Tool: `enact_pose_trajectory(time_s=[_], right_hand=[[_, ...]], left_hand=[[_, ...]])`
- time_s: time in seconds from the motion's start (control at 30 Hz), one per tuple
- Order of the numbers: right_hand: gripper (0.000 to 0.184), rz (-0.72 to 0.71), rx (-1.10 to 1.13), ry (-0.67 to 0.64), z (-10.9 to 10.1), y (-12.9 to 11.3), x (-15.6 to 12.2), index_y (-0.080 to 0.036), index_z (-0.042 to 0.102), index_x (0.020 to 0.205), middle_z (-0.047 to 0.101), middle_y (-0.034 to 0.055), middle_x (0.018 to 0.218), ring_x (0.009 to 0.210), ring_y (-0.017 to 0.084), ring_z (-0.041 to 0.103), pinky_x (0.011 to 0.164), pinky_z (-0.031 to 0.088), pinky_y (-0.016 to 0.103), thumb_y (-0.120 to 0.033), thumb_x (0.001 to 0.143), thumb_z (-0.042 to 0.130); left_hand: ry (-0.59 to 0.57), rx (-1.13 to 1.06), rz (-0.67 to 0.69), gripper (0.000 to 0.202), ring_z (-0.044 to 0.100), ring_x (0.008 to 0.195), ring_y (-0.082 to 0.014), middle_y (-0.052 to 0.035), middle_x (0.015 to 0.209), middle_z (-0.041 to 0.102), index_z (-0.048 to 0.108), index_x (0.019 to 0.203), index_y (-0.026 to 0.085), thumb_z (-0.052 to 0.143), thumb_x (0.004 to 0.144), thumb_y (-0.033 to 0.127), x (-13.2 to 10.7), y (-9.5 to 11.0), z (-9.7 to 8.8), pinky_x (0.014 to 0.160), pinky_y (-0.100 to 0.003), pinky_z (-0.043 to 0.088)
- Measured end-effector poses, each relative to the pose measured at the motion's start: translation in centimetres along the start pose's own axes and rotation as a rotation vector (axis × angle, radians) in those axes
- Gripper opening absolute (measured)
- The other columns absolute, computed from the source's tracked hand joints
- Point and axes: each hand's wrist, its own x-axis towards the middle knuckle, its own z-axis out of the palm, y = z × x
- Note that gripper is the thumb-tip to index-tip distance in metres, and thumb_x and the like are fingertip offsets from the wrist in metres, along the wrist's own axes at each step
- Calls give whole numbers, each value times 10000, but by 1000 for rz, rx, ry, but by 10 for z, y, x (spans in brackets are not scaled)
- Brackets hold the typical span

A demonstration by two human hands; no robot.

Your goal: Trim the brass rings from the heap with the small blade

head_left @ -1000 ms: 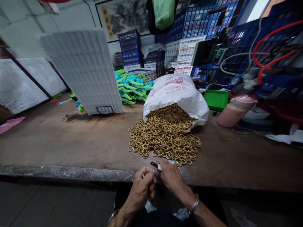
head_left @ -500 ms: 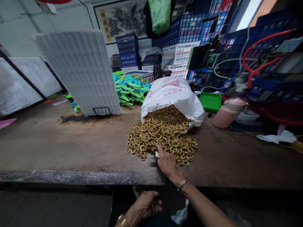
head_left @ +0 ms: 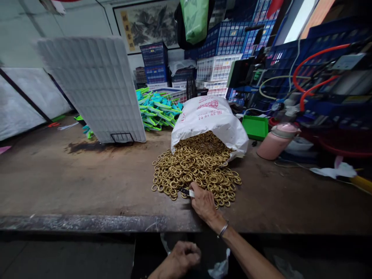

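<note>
Nearer than the ring pile (head_left: pixel 188 168), the left hand (head_left: pixel 180 259) is hanging blurred, its grip unclear; having parted from it, the right hand (head_left: pixel 204 204) is clamping a dark-tipped tool (head_left: pixel 192 193) at the pile's front, joint handling seemingly pausing. Behind, a sack (head_left: pixel 207 118) is gaping.

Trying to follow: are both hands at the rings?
No: the right hand is at the ring pile, the left hand off the table.
</note>
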Motion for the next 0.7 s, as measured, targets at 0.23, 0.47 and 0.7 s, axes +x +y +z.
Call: enact_pose_trajectory(time_s=[0.23,0.47,0.7], right_hand=[[189,-132,274,53,-4,5,-27,-192,510,849,617,2,643,561,131,573,525,311,209,-119,746,369],[126,-238,328,5,-5,-5,-42,-182,490,844,637,26,666,569,143,591,509,332,216,-178,778,383],[101,-239,292,-84,-6,-8,-44,-181,478,841,636,26,659,578,162,597,502,320,232,-200,772,407]], left_hand=[[490,-195,117,266,366,381,-58,67,510,430,491,852,169,494,728,404,2,46,-11,363,-162,281],[416,-282,147,275,304,337,-34,87,444,402,484,766,157,510,734,429,29,54,-27,347,-152,241],[348,-351,139,339,287,312,-22,86,424,405,423,622,173,526,722,480,26,40,-26,334,-151,209]])
